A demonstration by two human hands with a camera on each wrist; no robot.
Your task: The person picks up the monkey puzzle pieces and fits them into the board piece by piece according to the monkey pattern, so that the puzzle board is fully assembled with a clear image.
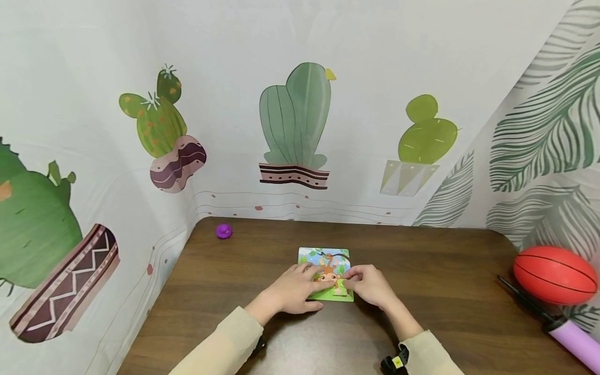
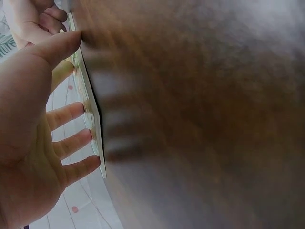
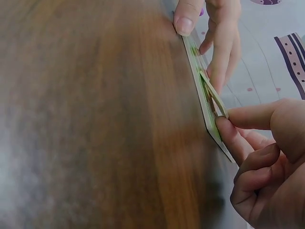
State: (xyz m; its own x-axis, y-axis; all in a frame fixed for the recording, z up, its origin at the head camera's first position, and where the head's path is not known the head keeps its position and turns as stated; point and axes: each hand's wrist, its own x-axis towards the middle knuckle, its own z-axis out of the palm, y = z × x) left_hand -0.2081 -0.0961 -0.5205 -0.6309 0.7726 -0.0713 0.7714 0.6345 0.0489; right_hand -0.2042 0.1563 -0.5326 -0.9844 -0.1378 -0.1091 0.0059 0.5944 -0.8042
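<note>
A flat picture puzzle of a monkey hanging from a branch lies on the brown table, between both hands. My left hand is spread over its left and lower part, straight fingertips resting on the picture and the thumb near the front edge. At the lower right, my right hand pinches a thin puzzle piece between thumb and index finger. In the right wrist view this piece is tilted, one edge raised and the other down at the board. The left wrist view shows the left fingertips along the puzzle's surface.
A small purple object sits at the table's back left corner. On the right are a red ball with black lines and a purple pump with a black nozzle. A cactus-print cloth hangs behind the table.
</note>
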